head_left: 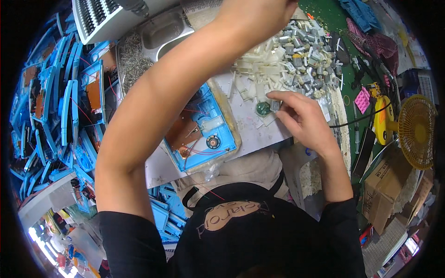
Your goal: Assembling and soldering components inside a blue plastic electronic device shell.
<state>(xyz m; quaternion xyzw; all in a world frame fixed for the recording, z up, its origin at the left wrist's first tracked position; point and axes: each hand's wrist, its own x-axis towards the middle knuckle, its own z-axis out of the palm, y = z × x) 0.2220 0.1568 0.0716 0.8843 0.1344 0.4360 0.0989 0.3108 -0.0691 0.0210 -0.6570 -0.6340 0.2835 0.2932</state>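
My right hand (303,116) is closed at the table, its thumb and forefinger pinching a small grey motor (275,105). Right beside that motor sits a small round clear dish (263,109) with something dark green in it. Stretched across the table, my left arm ends in my left hand (255,18) at the top edge, over the far side of a pile of parts; its fingers are mostly cut off. Under the left forearm lies an open blue plastic casing (218,125) with a brown circuit board (183,132), a round black speaker (213,142) and red wires, partly hidden by the arm.
Small motors (303,60) and whitish plastic pieces (259,65) heap up beyond my right hand. Many blue casings (69,106) are stacked at left. Screws (132,60) lie by a metal tray (162,30). A yellow fan (417,132) and cardboard box (384,185) stand at right.
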